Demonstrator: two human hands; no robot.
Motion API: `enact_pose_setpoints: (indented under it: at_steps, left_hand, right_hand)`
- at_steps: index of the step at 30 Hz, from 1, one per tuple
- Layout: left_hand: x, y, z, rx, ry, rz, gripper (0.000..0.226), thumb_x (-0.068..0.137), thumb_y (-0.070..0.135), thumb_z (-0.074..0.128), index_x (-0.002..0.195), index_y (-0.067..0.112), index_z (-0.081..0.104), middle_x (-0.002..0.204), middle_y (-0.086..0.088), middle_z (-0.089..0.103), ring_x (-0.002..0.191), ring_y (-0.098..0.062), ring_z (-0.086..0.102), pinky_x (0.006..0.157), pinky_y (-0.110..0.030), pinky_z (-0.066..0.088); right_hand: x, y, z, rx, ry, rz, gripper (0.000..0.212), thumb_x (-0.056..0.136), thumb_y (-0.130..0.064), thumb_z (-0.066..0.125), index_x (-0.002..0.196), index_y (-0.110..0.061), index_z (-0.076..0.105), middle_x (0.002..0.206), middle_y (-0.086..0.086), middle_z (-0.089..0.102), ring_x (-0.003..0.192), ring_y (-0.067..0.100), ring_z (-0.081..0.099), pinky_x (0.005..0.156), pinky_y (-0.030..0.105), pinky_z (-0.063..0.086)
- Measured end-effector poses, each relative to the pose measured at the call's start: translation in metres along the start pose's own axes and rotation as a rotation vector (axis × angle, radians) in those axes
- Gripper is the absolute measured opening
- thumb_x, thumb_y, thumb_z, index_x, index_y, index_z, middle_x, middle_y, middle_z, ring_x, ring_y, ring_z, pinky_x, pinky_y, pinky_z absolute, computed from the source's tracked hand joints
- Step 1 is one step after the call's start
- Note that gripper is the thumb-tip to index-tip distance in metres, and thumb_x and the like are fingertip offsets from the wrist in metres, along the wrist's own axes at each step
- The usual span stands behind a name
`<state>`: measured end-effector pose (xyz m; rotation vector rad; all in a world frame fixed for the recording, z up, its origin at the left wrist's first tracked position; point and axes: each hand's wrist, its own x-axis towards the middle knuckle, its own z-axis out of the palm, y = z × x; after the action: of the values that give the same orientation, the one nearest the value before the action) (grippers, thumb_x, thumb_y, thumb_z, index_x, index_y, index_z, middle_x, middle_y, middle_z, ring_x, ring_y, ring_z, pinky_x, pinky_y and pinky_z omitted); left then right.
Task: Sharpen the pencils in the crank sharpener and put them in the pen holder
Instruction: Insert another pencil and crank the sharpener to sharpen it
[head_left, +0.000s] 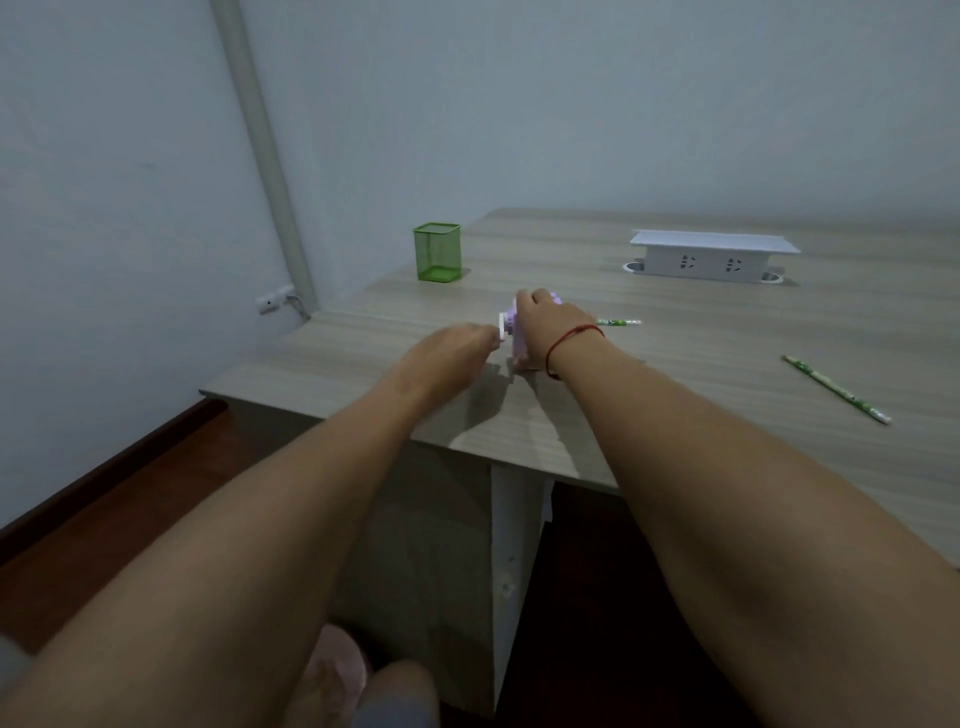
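Centrally, the right hand (550, 322) clasps the purple crank sharpener (515, 345) from above, presumably to steady it, while the left hand (457, 345) pinches its white crank (502, 326). A green-patterned pencil (618, 322) protrudes from its right side; a second pencil (836, 388) waits farther right. The pen holder (437, 253) stands far left. No writing is legible.

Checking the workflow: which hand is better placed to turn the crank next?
Left. The left hand is at the white crank, while the right hand grips the purple sharpener from above, steadying it.
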<state>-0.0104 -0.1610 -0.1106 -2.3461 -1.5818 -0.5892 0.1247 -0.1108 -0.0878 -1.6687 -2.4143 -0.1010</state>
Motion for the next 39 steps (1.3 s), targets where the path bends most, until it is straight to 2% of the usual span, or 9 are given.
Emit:
enact_pose_setpoints:
  at_steps: [9, 14, 17, 22, 26, 31, 33, 36, 39]
  left_hand:
    - [0.018, -0.01, 0.024, -0.056, -0.252, -0.192, 0.022, 0.093, 0.018, 0.046, 0.098, 0.013, 0.067, 0.102, -0.011, 0.066, 0.088, -0.025, 0.061, 0.083, -0.039, 0.051]
    - [0.04, -0.02, 0.027, 0.03, -0.304, -0.147, 0.021, 0.089, 0.02, 0.056, 0.106, 0.01, 0.065, 0.109, -0.014, 0.065, 0.098, -0.03, 0.062, 0.088, -0.04, 0.05]
    - [0.051, -0.029, 0.03, 0.107, -0.276, -0.101, 0.024, 0.091, 0.022, 0.054, 0.108, 0.01, 0.065, 0.111, -0.016, 0.065, 0.1, -0.033, 0.062, 0.084, -0.038, 0.048]
    - [0.071, -0.036, 0.018, 0.189, -0.092, -0.047, 0.021, 0.089, 0.0, 0.046, 0.104, 0.004, 0.061, 0.107, -0.018, 0.064, 0.099, -0.036, 0.062, 0.077, -0.041, 0.047]
    - [0.074, -0.037, 0.002, 0.116, 0.038, 0.016, 0.02, 0.096, 0.001, 0.041, 0.109, 0.002, 0.057, 0.109, -0.02, 0.064, 0.099, -0.036, 0.061, 0.077, -0.043, 0.048]
    - [0.043, -0.03, 0.001, 0.036, 0.168, 0.092, 0.015, 0.095, 0.001, 0.044, 0.103, 0.001, 0.057, 0.099, -0.021, 0.063, 0.088, -0.038, 0.061, 0.07, -0.045, 0.047]
    - [0.027, -0.026, 0.005, 0.032, 0.157, 0.085, 0.015, 0.093, 0.001, 0.047, 0.105, 0.003, 0.057, 0.099, -0.019, 0.063, 0.087, -0.036, 0.061, 0.069, -0.044, 0.048]
    - [0.008, -0.011, 0.017, -0.01, 0.082, 0.038, 0.016, 0.094, 0.007, 0.051, 0.108, 0.005, 0.058, 0.105, -0.014, 0.064, 0.091, -0.028, 0.062, 0.074, -0.032, 0.047]
    - [0.009, -0.01, 0.027, -0.043, -0.026, -0.049, 0.015, 0.094, 0.014, 0.05, 0.103, 0.01, 0.06, 0.107, -0.012, 0.064, 0.095, -0.025, 0.062, 0.08, -0.034, 0.048]
  right_hand:
    - [-0.002, 0.007, 0.004, 0.034, 0.035, -0.033, 0.067, 0.074, -0.022, 0.073, 0.132, -0.01, 0.04, 0.139, 0.011, 0.043, 0.126, 0.035, 0.049, 0.102, 0.056, 0.041]
    - [-0.003, 0.011, 0.003, 0.015, 0.051, -0.074, 0.067, 0.078, -0.025, 0.071, 0.134, -0.01, 0.038, 0.138, 0.01, 0.043, 0.12, 0.037, 0.052, 0.097, 0.054, 0.044]
    - [-0.003, 0.011, 0.001, 0.002, 0.064, -0.088, 0.067, 0.08, -0.027, 0.071, 0.135, -0.01, 0.038, 0.138, 0.01, 0.043, 0.121, 0.035, 0.051, 0.095, 0.05, 0.043]
    - [-0.001, 0.012, 0.001, -0.005, 0.035, -0.085, 0.077, 0.073, -0.031, 0.078, 0.136, -0.012, 0.036, 0.136, 0.008, 0.042, 0.117, 0.035, 0.054, 0.095, 0.053, 0.042]
    - [0.004, 0.01, -0.003, -0.021, 0.016, -0.068, 0.073, 0.078, -0.028, 0.076, 0.136, -0.008, 0.037, 0.137, 0.011, 0.043, 0.122, 0.031, 0.053, 0.095, 0.044, 0.045]
    - [0.008, 0.004, -0.005, -0.024, 0.003, -0.05, 0.067, 0.078, -0.032, 0.07, 0.133, -0.008, 0.04, 0.133, 0.013, 0.045, 0.125, 0.033, 0.05, 0.101, 0.045, 0.046]
    - [0.008, 0.002, -0.008, -0.03, -0.026, -0.04, 0.072, 0.076, -0.035, 0.071, 0.134, -0.007, 0.039, 0.133, 0.014, 0.044, 0.125, 0.034, 0.05, 0.102, 0.045, 0.045]
    - [0.007, 0.002, -0.012, -0.039, -0.058, -0.037, 0.075, 0.076, -0.036, 0.072, 0.137, -0.009, 0.038, 0.136, 0.014, 0.041, 0.128, 0.035, 0.047, 0.103, 0.048, 0.044]
    - [0.003, 0.005, -0.012, -0.038, -0.039, -0.069, 0.066, 0.082, -0.033, 0.069, 0.136, -0.009, 0.04, 0.137, 0.015, 0.041, 0.128, 0.034, 0.047, 0.104, 0.042, 0.043]
